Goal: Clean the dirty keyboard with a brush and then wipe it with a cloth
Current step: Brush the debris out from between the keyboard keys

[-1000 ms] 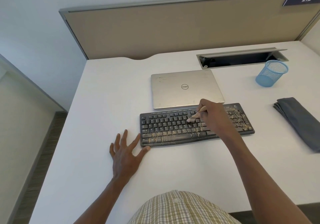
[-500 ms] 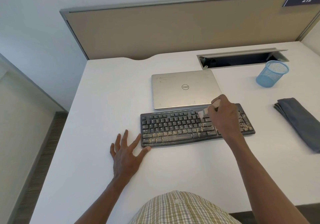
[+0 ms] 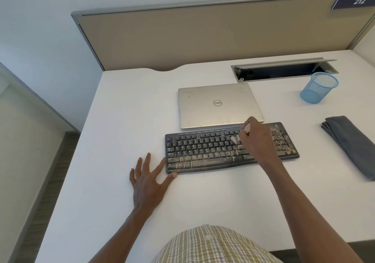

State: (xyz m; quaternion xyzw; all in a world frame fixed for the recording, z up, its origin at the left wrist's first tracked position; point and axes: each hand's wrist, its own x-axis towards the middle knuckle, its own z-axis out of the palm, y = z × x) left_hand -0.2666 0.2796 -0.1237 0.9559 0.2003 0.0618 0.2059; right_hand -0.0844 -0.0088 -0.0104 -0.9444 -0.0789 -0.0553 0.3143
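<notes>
The keyboard (image 3: 231, 148) lies at the centre of the frame on the white desk (image 3: 121, 120), its lower rows and right-hand block thick with tan crumbs while the upper left rows look cleaner. The brush (image 3: 235, 139) is gripped by the right hand (image 3: 257, 141), fingers curled round its pale handle, bristles set on the upper rows right of the middle. The left hand (image 3: 146, 179) is laid flat with fingers spread, its thumb against the keyboard's lower left corner, so the board is braced. The brushing step is judged to be in hand; short strokes drawn along the gaps between keys, in one direction, would serve best, and the dirty bottom rows and number block are yet to be done

The closed laptop (image 3: 220, 105) sits just beside the keyboard's far edge, so debris is better not flicked up the frame. Bare desk is seen below and to the left of the keyboard. The folded grey cloth (image 3: 353, 145) waits at the right edge of the frame, well apart, with the blue mesh cup (image 3: 319, 90) above it
</notes>
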